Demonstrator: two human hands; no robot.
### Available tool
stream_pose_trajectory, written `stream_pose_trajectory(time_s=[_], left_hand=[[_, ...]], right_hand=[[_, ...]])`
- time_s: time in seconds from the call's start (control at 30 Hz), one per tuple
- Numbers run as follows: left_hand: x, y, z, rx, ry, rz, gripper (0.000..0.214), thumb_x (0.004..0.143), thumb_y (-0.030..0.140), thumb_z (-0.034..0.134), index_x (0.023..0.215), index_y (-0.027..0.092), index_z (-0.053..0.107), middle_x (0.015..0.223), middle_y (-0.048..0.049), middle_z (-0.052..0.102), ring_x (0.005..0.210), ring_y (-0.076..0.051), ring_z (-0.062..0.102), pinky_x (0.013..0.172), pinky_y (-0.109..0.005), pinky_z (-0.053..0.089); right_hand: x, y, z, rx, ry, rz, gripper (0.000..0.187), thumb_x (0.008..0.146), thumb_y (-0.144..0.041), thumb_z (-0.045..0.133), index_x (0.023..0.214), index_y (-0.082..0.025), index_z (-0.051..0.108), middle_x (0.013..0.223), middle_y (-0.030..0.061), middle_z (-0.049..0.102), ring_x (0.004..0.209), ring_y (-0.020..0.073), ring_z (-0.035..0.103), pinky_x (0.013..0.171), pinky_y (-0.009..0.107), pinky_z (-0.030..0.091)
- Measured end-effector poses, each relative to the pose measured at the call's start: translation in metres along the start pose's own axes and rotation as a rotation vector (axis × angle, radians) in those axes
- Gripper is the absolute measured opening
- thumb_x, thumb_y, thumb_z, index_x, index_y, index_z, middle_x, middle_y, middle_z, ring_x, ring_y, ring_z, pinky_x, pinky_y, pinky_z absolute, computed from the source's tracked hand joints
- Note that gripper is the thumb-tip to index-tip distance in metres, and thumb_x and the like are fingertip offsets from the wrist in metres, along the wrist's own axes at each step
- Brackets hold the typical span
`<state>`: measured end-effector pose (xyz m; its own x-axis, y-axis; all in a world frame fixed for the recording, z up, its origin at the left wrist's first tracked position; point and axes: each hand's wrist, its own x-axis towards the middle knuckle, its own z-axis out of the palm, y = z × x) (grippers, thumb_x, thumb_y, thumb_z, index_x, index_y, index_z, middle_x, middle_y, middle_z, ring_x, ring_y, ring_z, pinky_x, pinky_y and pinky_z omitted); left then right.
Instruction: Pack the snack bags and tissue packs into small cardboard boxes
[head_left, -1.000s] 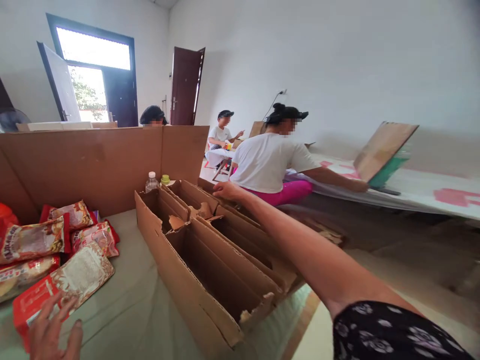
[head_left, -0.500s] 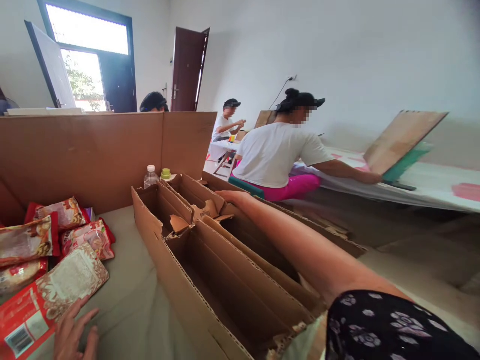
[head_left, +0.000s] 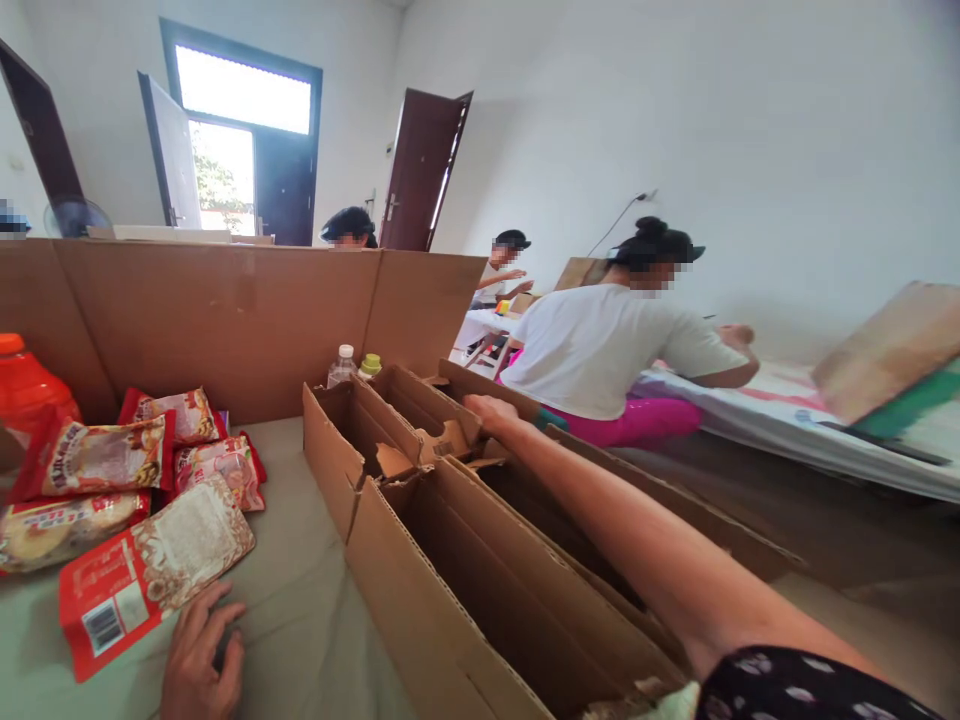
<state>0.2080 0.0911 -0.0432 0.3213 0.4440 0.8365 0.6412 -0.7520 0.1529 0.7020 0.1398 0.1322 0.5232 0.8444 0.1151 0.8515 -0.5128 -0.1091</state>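
My right hand (head_left: 489, 410) reaches far out over a long open cardboard box (head_left: 442, 560) and rests on its far flap, fingers curled over the cardboard edge. My left hand (head_left: 201, 662) lies flat on the grey-green cloth at the bottom left, fingers spread, holding nothing. It sits just below a red and white snack packet (head_left: 154, 572). More red snack packets (head_left: 105, 455) lie in a heap behind that one.
A tall cardboard wall (head_left: 225, 320) stands behind the packets. An orange bottle (head_left: 26, 385) is at far left; two small bottles (head_left: 352, 365) stand behind the box. A person in white (head_left: 600, 350) sits to the right by a low bed (head_left: 810, 440); others sit beyond.
The view has swung left and a little down. My left hand has slid right, off the red packet's corner onto the cloth. My right hand stays on the box's far flap.
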Motion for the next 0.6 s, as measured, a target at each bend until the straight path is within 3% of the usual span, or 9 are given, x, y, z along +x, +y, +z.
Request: stream_pose_trajectory(time_s=[0.2,0.47,0.6], left_hand=[[0.0,0.001,-0.001,-0.039,0.011,-0.025,0.019,0.088,0.016,0.05,0.093,0.023,0.066,0.1,-0.0063,0.074,0.088,-0.021,0.073,0.074,-0.033,0.06],[0.001,0.001,0.001,-0.078,0.014,-0.011,0.019,0.087,0.017,0.051,0.093,0.023,0.067,0.091,-0.0032,0.078,0.077,-0.018,0.076,0.066,-0.027,0.062],[-0.002,0.001,0.002,-0.098,0.002,-0.03,0.019,0.086,0.018,0.051,0.091,0.024,0.069,0.087,-0.0023,0.078,0.075,-0.018,0.076,0.067,-0.027,0.063]], right_hand=[[0.003,-0.006,-0.016,-0.078,-0.085,0.064,0.031,0.098,-0.037,0.061,0.123,-0.018,0.062,0.124,0.0088,0.063,0.107,0.0222,0.064,0.091,0.043,0.055],[0.001,-0.002,-0.028,-0.081,-0.05,0.07,0.029,0.097,-0.037,0.062,0.119,-0.018,0.064,0.121,0.0079,0.065,0.105,0.0215,0.065,0.091,0.043,0.055],[-0.005,-0.003,-0.035,-0.06,0.035,0.088,0.036,0.093,-0.04,0.065,0.119,-0.016,0.067,0.117,0.0108,0.07,0.106,0.0248,0.067,0.087,0.038,0.053]])
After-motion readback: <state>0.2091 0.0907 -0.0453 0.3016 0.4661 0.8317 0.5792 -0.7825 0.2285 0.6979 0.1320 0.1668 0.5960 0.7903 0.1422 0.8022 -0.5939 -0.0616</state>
